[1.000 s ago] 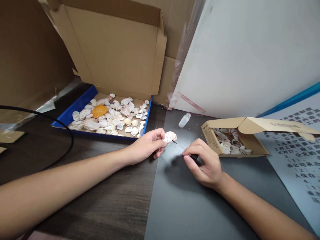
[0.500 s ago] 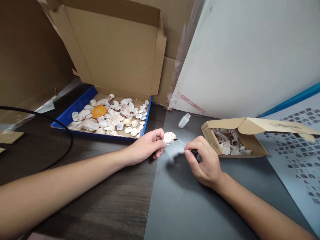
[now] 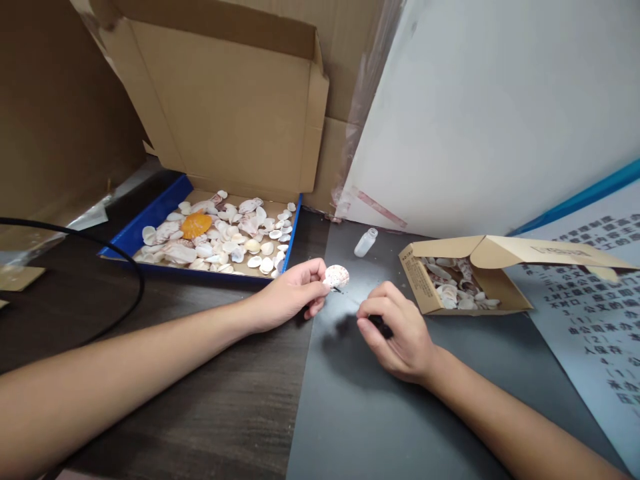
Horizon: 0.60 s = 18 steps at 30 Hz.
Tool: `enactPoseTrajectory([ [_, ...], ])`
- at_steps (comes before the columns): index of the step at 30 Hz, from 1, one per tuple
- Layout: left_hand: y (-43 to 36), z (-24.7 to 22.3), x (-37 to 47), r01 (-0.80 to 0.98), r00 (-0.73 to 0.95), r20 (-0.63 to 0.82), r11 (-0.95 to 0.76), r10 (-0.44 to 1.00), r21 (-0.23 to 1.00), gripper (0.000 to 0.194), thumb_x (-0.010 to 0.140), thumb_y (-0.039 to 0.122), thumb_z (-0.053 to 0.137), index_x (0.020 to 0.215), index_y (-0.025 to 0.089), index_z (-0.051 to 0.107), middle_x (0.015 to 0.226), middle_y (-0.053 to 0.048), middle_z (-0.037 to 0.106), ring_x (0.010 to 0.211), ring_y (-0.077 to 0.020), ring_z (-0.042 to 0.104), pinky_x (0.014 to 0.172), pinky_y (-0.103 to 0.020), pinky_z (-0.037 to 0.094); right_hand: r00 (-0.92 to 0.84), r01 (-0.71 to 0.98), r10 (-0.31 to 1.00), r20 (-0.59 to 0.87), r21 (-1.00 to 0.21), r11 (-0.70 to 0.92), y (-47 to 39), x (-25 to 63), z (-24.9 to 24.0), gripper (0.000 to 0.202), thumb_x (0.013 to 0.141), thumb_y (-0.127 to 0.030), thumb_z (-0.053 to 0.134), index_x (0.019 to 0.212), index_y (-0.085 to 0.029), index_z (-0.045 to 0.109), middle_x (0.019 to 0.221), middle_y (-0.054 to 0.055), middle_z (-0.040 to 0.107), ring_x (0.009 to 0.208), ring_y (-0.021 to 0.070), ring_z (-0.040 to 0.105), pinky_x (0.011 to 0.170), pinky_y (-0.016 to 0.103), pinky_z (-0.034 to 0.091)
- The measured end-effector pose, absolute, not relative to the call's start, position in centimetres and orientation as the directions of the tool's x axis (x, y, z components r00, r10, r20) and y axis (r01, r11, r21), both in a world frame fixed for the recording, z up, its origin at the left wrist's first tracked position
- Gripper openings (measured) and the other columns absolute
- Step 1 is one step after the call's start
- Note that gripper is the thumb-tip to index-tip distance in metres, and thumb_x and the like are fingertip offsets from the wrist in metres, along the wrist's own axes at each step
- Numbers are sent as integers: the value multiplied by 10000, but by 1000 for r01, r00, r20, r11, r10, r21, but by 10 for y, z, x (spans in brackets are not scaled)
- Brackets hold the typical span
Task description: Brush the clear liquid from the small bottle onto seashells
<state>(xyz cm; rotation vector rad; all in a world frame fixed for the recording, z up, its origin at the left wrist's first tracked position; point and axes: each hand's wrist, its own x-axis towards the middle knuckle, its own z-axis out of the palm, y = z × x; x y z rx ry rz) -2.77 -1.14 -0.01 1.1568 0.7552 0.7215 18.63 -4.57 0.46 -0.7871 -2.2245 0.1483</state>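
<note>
My left hand [image 3: 295, 293] pinches a speckled pinkish-white seashell [image 3: 339, 274] between thumb and fingers, over the edge of the grey mat. In my right hand [image 3: 400, 333] is a small brush with a black handle [image 3: 381, 327], mostly covered by the fingers. A thin, pale stem reaches left from it, and its dark tip [image 3: 337, 289] is at the shell's lower edge; whether it touches, I cannot tell. Beyond the hands a small uncapped bottle [image 3: 365, 243], clear and whitish, stands on the mat.
Behind my left arm an open blue-edged box [image 3: 120, 247] holds many shells, including an orange scallop shell [image 3: 197, 225]. A smaller cardboard box [image 3: 425, 280] with shells stands right of the bottle. A black cable [image 3: 143, 287] loops at left; a printed sheet [image 3: 575, 333] lies at right.
My right hand has moved slightly left and down, and the brush tip has gone from the shell's right side to its lower edge. The whole view has shifted a little left.
</note>
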Motion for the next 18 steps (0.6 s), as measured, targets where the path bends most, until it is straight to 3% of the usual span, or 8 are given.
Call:
enactPoseTrajectory([
  [6,-11,0,-29,-93,562,-145,236,814,967,171,842,253,572,781,210,418,494,85,500,439,-67,412,467,-186,300,-467,555,597,652,-309,773,-46,186,7,119,911,-123,497,852,-227,501,707,-3,492,582,150,472,520,277,406],
  [11,-11,-1,-28,-100,570,-144,243,809,965,174,844,259,571,786,214,413,496,89,503,438,-66,407,465,-187,303,-544,489,568,617,-316,813,-47,187,6,91,905,-137,500,936,-221,520,766,16,511,628,156,528,533,273,456],
  [18,-10,-1,-28,-94,573,-146,242,807,966,182,863,255,566,785,213,407,491,90,514,441,-61,413,465,-181,298,-474,558,594,650,-301,774,-44,189,7,91,911,-138,499,940,-221,524,773,22,546,654,165,540,546,281,464],
])
